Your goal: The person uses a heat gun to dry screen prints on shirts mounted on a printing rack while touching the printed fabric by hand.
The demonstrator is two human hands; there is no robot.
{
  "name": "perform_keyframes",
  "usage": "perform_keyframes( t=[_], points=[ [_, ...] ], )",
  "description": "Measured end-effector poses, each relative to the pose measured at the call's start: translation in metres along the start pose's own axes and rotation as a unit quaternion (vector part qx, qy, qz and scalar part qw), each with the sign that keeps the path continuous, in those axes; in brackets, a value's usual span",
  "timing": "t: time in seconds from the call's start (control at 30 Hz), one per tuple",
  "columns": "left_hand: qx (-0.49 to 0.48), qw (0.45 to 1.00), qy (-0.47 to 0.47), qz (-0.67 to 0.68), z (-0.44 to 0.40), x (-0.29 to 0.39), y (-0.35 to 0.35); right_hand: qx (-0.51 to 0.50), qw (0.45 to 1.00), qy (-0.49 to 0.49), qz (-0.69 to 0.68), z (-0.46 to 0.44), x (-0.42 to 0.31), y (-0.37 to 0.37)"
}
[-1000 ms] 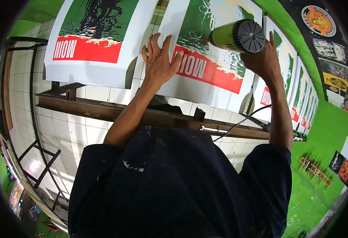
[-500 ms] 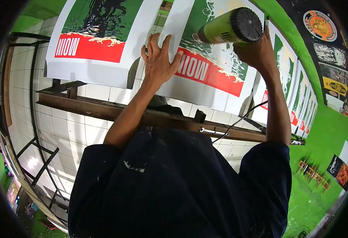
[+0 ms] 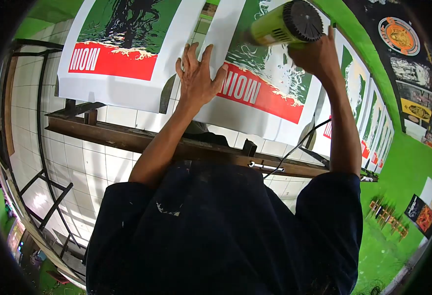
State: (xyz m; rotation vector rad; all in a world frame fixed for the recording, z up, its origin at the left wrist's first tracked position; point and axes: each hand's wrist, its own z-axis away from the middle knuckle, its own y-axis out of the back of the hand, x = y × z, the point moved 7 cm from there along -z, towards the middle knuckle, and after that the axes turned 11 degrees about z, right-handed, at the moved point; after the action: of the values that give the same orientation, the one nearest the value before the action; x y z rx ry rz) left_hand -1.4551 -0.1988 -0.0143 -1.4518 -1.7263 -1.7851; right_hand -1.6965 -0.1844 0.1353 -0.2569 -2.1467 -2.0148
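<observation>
My right hand (image 3: 315, 55) is wrapped round a green heat gun (image 3: 275, 27) with a black ribbed back end, held above a white sheet (image 3: 221, 110) printed in green, cream and red. The gun's nozzle points left and is blurred. Its black cord hangs down past the sheet's right side. My left hand (image 3: 196, 81) has its fingers spread at the left edge of that sheet, with the thumb by the red band. To the left lies another printed sheet (image 3: 110, 91) with a dark figure over a red band.
More printed sheets (image 3: 352, 88) stand in a row at the right. A brown metal rail (image 3: 112, 137) runs in front of me, with a wrench (image 3: 266, 166) on it. Black metal frames (image 3: 43, 137) stand at the left over white tiles. Pictures hang on the right wall.
The heat gun in my right hand has moved up and to the left over the sheet. My left hand has stayed in nearly the same place.
</observation>
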Motion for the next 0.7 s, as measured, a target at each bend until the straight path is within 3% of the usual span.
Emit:
perform_keyframes(
  t=[0.03,0.07,0.23,0.33,0.47,0.6,0.7],
  points=[
    [-0.001,1.000,-0.001,0.000,-0.001,0.000,0.000,-0.054,0.997,-0.051,0.026,-0.001,0.015,-0.006],
    [-0.001,1.000,-0.003,0.000,-0.004,0.000,-0.001,0.028,0.999,-0.017,0.012,0.001,0.014,0.006],
    [-0.003,1.000,-0.004,0.009,-0.008,0.003,-0.009,0.003,0.999,-0.035,0.026,0.008,0.024,0.025],
    [-0.009,1.000,-0.019,0.020,-0.012,0.009,-0.012,-0.105,0.990,-0.090,0.031,0.007,0.041,0.008],
    [-0.010,1.000,-0.010,0.016,-0.015,0.009,-0.014,-0.030,0.997,-0.065,0.000,0.009,0.044,0.011],
    [-0.019,1.000,-0.004,0.024,-0.016,0.009,-0.016,-0.040,0.995,-0.075,-0.048,0.012,0.042,0.010],
    [-0.012,1.000,-0.003,0.004,-0.017,0.010,-0.018,-0.036,0.996,-0.079,0.006,0.008,0.046,0.006]
  ],
)
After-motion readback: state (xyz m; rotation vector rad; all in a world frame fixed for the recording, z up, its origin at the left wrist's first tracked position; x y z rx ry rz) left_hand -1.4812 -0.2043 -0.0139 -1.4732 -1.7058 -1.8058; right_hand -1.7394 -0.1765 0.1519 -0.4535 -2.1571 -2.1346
